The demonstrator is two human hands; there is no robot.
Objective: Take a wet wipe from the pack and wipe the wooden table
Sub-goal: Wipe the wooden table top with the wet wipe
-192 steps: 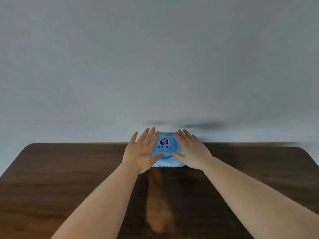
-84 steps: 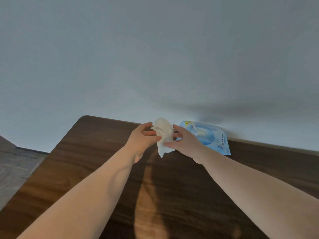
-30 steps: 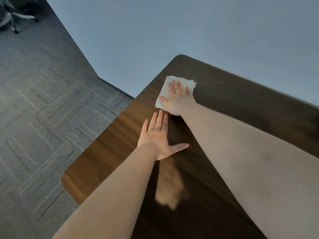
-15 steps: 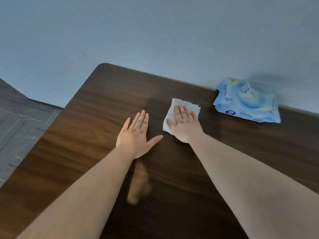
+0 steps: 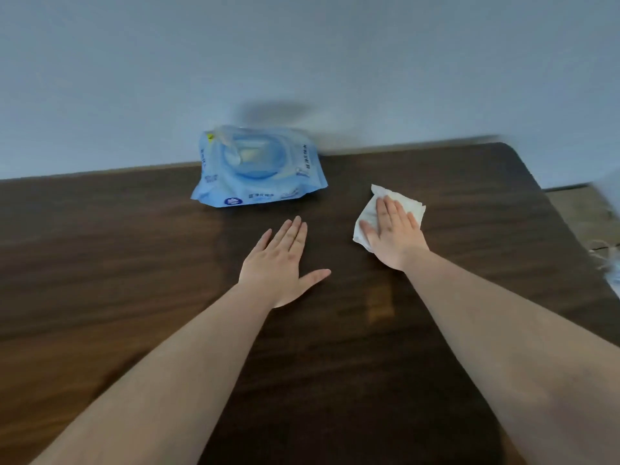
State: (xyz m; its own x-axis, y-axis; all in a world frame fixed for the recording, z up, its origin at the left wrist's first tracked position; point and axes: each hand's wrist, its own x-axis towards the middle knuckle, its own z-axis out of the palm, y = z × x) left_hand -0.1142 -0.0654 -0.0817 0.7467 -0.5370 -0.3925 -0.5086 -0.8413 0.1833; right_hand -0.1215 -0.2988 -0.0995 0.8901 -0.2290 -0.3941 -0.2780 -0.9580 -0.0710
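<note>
A blue wet wipe pack [image 5: 258, 169] lies at the far edge of the dark wooden table [image 5: 134, 263], against the wall, with its clear lid flipped up. My right hand [image 5: 394, 233] presses flat on a white wet wipe [image 5: 407, 204] spread on the table, to the right of the pack. My left hand [image 5: 280, 263] rests palm down on the bare wood, fingers apart, holding nothing, just in front of the pack.
A pale grey wall [image 5: 302, 62] rises right behind the table. The table's rounded far right corner [image 5: 513, 152] is near the wipe, with floor [image 5: 590, 216] beyond the right edge.
My right hand has slid the wipe from the table's left side, past the front of the pack, to the right part. My left hand has followed along the table, flat.
</note>
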